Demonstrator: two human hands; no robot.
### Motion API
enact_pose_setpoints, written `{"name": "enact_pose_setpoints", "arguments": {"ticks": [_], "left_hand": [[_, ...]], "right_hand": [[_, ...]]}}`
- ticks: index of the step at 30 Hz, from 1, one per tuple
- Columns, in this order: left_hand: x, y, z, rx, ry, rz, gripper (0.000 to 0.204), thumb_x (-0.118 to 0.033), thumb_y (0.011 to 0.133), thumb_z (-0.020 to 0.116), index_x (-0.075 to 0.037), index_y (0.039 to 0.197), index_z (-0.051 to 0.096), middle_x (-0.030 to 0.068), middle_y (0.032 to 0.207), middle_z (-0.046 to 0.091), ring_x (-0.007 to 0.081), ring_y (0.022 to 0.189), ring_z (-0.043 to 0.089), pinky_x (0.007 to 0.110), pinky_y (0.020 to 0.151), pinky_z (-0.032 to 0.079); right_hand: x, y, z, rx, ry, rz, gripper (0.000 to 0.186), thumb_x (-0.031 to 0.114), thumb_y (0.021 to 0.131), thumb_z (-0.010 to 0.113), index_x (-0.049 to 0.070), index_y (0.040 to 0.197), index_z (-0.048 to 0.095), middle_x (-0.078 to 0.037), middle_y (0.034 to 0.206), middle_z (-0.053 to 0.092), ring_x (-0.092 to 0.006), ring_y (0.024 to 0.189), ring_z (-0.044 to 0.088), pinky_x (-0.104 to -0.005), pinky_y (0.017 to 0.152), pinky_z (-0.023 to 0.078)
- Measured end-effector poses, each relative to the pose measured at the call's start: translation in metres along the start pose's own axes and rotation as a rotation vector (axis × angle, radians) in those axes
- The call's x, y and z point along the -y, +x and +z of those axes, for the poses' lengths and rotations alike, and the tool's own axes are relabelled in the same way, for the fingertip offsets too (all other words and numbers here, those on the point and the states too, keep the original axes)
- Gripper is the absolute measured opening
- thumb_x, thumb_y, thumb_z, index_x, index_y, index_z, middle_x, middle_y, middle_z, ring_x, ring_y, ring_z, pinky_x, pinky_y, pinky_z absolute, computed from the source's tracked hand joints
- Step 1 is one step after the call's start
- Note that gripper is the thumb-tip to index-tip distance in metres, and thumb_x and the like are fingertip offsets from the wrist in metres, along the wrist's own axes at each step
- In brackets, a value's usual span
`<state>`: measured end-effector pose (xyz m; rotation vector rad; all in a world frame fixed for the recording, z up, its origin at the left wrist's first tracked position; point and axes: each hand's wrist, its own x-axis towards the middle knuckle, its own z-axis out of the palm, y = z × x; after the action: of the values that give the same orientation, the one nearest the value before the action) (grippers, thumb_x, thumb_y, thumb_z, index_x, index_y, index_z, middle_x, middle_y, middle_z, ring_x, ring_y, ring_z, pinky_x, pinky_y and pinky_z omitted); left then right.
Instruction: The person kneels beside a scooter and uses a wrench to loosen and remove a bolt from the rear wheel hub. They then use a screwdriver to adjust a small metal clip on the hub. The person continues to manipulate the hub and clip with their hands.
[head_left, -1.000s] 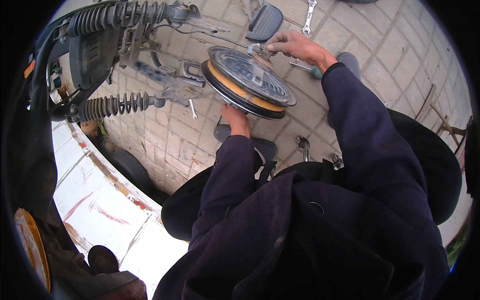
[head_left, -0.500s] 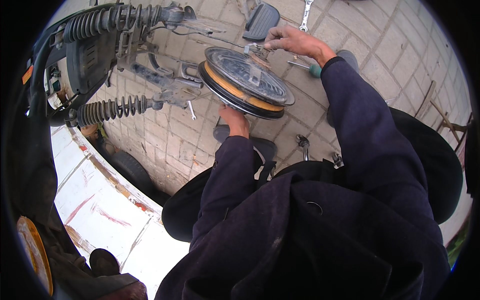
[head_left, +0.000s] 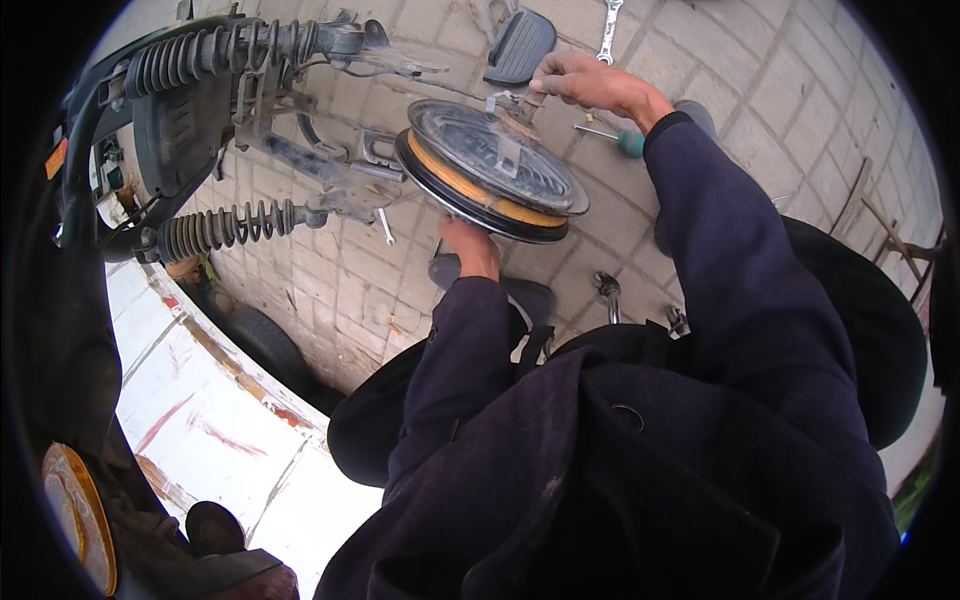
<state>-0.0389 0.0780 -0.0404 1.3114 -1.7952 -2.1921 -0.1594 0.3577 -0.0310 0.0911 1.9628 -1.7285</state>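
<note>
A dusty black wheel [head_left: 490, 150] without a tyre, with an orange band round its middle, hangs tilted above the paving, in front of me. My left hand [head_left: 468, 243] is under its near edge and holds it from below; the fingertips are hidden behind the rim. At the far side, my right hand [head_left: 590, 82] has its thumb and fingers pinched at the rusty metal fitting [head_left: 518, 112] by the wheel's centre. What lies between those fingers is too small to make out. A bare scooter swingarm [head_left: 350, 185] lies left of the wheel.
Two shock absorbers, one upper [head_left: 220, 55] and one lower [head_left: 225, 228], stand at the left. A green-handled screwdriver [head_left: 630, 143], a large spanner [head_left: 608, 30], a small spanner [head_left: 386, 226] and a black footrest [head_left: 520, 46] lie on the paving. A white panel [head_left: 215, 400] curves at lower left.
The view has shifted very slightly. Both hands stay on the wheel, and the wheel's far edge sits marginally lower in the picture.
</note>
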Motion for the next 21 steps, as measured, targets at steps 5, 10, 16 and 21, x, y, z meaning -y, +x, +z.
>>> {"name": "enact_pose_setpoints", "arguments": {"ticks": [5, 10, 16, 21], "left_hand": [[-0.002, -0.003, 0.004, -0.020, 0.014, 0.014, 0.020, -0.008, 0.100, 0.051, 0.004, 0.111, 0.061, 0.0070, 0.098, 0.066, 0.0157, 0.083, 0.064, 0.032, 0.074, 0.052], [0.000, -0.003, 0.003, 0.016, -0.055, -0.002, 0.018, -0.005, 0.098, 0.051, 0.004, 0.111, 0.060, 0.0066, 0.096, 0.066, 0.0156, 0.081, 0.064, 0.031, 0.071, 0.051], [0.005, 0.002, -0.002, -0.019, -0.015, -0.010, 0.016, -0.004, 0.098, 0.051, 0.004, 0.109, 0.060, 0.0061, 0.096, 0.066, 0.0153, 0.081, 0.063, 0.031, 0.071, 0.051], [0.008, 0.004, -0.005, -0.022, -0.012, -0.011, 0.016, -0.004, 0.098, 0.050, 0.004, 0.108, 0.061, 0.0059, 0.095, 0.066, 0.0150, 0.082, 0.063, 0.031, 0.072, 0.051]], "right_hand": [[-0.024, -0.001, -0.026, -0.078, 0.256, 0.147, 0.032, 0.039, 0.099, 0.062, 0.007, 0.099, 0.063, 0.005, 0.074, 0.046, -0.0068, 0.064, 0.037, -0.0260, 0.055, 0.031], [-0.071, -0.002, -0.066, -0.560, -0.396, 0.297, 0.037, 0.039, 0.093, 0.063, 0.004, 0.105, 0.067, -0.012, 0.095, 0.066, -0.0312, 0.087, 0.063, -0.0427, 0.075, 0.049], [-0.097, -0.019, -0.080, -0.824, -0.824, 0.434, 0.033, 0.036, 0.090, 0.065, 0.010, 0.110, 0.067, -0.020, 0.110, 0.065, -0.0393, 0.105, 0.065, -0.0515, 0.084, 0.051], [-0.067, -0.028, -0.062, -0.890, -0.892, 0.356, 0.041, 0.039, 0.090, 0.064, 0.007, 0.115, 0.067, -0.024, 0.117, 0.064, -0.0424, 0.106, 0.065, -0.0517, 0.085, 0.053]]}}
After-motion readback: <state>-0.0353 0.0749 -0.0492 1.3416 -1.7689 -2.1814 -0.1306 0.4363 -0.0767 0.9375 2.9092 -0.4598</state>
